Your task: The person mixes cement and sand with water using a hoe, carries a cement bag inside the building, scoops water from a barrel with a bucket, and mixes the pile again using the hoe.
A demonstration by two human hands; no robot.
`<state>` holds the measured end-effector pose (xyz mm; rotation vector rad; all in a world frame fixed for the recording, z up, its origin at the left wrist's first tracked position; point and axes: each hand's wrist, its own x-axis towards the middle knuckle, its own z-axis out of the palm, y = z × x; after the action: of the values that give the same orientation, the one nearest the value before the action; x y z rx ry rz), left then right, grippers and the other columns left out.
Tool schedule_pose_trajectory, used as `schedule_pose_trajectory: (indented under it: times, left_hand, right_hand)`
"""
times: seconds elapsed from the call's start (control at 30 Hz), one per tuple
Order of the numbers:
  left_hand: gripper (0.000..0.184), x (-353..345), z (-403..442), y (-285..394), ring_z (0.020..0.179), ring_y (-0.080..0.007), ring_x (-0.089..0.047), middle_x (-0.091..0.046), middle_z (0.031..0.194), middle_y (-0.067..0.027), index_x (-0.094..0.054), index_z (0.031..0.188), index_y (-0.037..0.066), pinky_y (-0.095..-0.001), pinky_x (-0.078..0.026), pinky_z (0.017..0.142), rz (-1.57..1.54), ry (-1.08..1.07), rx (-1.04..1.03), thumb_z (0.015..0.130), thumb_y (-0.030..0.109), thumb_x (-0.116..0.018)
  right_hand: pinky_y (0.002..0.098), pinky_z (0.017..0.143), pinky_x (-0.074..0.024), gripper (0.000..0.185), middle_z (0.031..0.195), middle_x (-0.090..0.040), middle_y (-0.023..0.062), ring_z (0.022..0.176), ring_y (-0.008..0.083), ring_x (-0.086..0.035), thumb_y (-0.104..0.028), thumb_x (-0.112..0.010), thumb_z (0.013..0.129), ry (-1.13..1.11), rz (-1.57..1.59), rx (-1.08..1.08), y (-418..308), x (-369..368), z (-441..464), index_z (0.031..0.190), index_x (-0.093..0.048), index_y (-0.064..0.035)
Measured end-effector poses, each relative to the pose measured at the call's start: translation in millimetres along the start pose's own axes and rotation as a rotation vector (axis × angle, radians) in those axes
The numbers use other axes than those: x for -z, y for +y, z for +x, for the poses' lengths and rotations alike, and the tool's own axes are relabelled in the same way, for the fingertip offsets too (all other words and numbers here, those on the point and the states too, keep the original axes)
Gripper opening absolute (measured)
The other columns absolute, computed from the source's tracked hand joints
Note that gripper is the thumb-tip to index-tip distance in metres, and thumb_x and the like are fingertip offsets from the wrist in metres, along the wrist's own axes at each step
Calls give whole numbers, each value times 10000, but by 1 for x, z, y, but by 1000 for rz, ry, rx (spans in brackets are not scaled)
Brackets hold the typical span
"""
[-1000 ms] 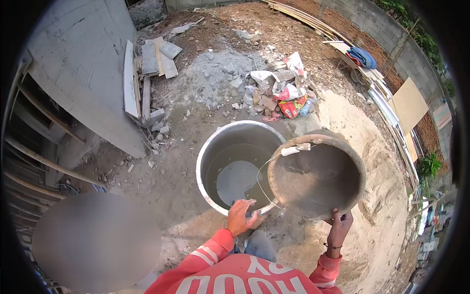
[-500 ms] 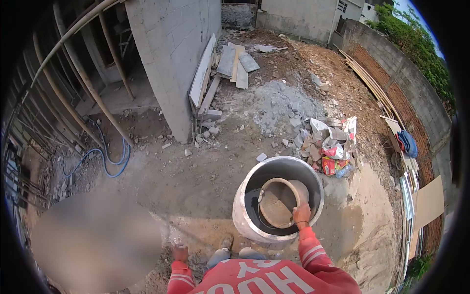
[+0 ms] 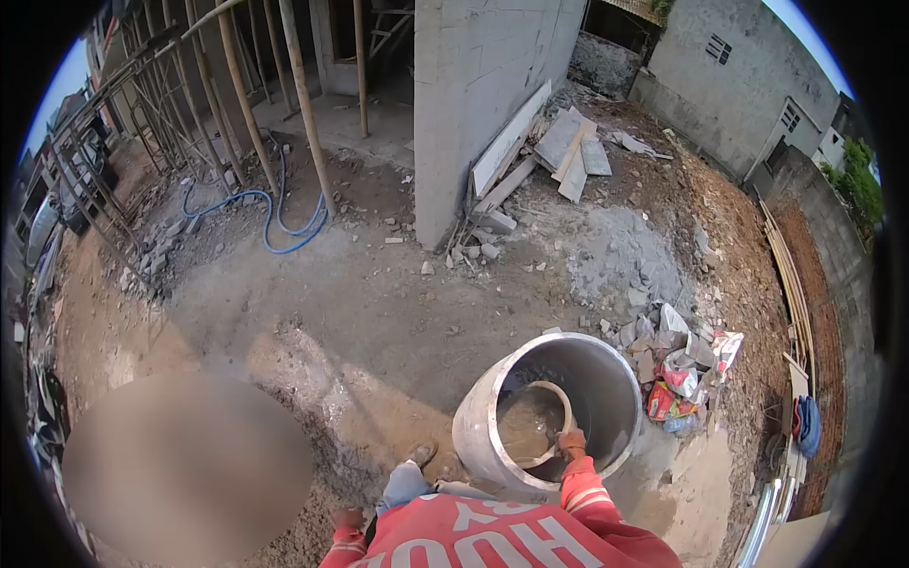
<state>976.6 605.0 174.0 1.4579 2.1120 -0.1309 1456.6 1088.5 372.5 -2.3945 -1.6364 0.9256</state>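
My right hand [image 3: 572,444] is closed around the rim of a round bucket [image 3: 567,402], on its right side. The bucket sits tilted inside a large grey concrete cylinder [image 3: 476,428], and murky brownish water shows in it. Dark, wet-looking liquid [image 3: 530,372] lies around the bucket within the cylinder. Low beside my body on the left, my left hand [image 3: 349,518] is loosely curled into a fist. Nothing is visible in it, though its fingers are small and partly hidden.
Torn bags and rubble [image 3: 677,379] lie right of the cylinder, below a grey sand pile [image 3: 630,256]. Boards [image 3: 568,151] lean near a block wall [image 3: 473,104]. A blue hose [image 3: 275,248] curls by wooden poles [image 3: 308,123]. A blurred oval hides the lower left.
The view has swung left. My right hand has lowered the bucket deeper into the cylinder, and murky water now shows in it. My left hand stays curled, closer to my body.
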Motion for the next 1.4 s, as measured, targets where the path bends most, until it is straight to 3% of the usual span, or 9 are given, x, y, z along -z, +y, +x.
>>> schedule_pose_trajectory:
  times: [0.07, 0.13, 0.27, 0.3, 0.93, 1.0, 1.1, 1.27, 1.4]
  left_hand:
    - [454, 22, 7, 47, 968, -373, -656, -693, 1020, -170, -677, 1053, 88, -521, -491, 864, -1075, -21, 869, 768, 440, -709]
    - [486, 11, 18, 51, 988, -384, -653, -686, 1046, -203, -657, 1128, 59, -467, -521, 844, -261, 156, 477, 777, 392, -705]
    - [539, 121, -10, 97, 1025, -394, -634, -658, 1101, -219, -604, 1202, 91, -472, -507, 879, -737, 310, 738, 768, 392, -710]
    - [529, 151, -18, 106, 1052, -394, -621, -642, 1135, -226, -607, 1192, 98, -471, -500, 894, -797, 311, 797, 771, 403, -709]
    - [472, 31, -117, 77, 1093, -376, -601, -645, 1147, -182, -602, 1159, 99, -444, -486, 929, -1180, 280, 1311, 764, 318, -740]
    - [468, 2, -121, 60, 1097, -374, -599, -644, 1151, -185, -609, 1159, 99, -441, -484, 933, -1184, 364, 1260, 766, 322, -733]
    - [442, -35, -140, 30, 1088, -372, -606, -652, 1141, -186, -632, 1136, 92, -438, -486, 932, -1320, 442, 1264, 772, 330, -712]
    - [316, -87, -162, -26, 833, -274, -697, -711, 933, -148, -664, 1003, 66, -391, -547, 764, -1400, 668, 1389, 764, 261, -731]
    - [331, -103, -216, -53, 714, -255, -694, -700, 888, -147, -642, 1038, 43, -376, -548, 641, -1052, 821, 1443, 793, 251, -717]
  right_hand:
    - [428, 643, -543, 251, 815, -705, 183, 747, 315, -700, -190, -683, 770, -103, 384, -282, 5, 13, 5, 950, -703, -16]
    - [385, 391, -442, 97, 560, -498, 47, 459, 198, -525, -66, -594, 800, 4, 812, -286, 31, 10, 25, 715, -602, -19]
    - [420, 561, -528, 64, 779, -542, 87, 715, 239, -594, -74, -547, 832, -13, 1024, -406, 33, 67, 19, 785, -548, -30]
    - [328, 480, -490, 207, 931, -640, 142, 711, 241, -638, -150, -593, 861, -50, 1256, -422, 48, 63, 38, 1041, -581, -47]
    - [301, 668, -539, 281, 1042, -658, 135, 862, 214, -638, 11, -611, 798, 41, 189, 623, -205, 215, -216, 1065, -679, -47]
    - [393, 727, -489, 327, 889, -669, 64, 817, 257, -620, -112, -741, 662, 85, -19, 1049, -213, 182, -184, 976, -719, -202]
    - [357, 575, -480, 321, 998, -635, 72, 780, 236, -616, -249, -673, 863, -252, 651, 544, -294, 72, -248, 1085, -548, -54]
    - [237, 383, -370, 90, 725, -545, 17, 508, 80, -499, -57, -629, 832, -523, 394, 985, -389, -116, -392, 890, -585, -3]
    - [448, 960, -425, 310, 1134, -611, 269, 1090, 426, -552, -89, -688, 714, -302, 159, 1507, -439, -259, -480, 975, -625, 66]
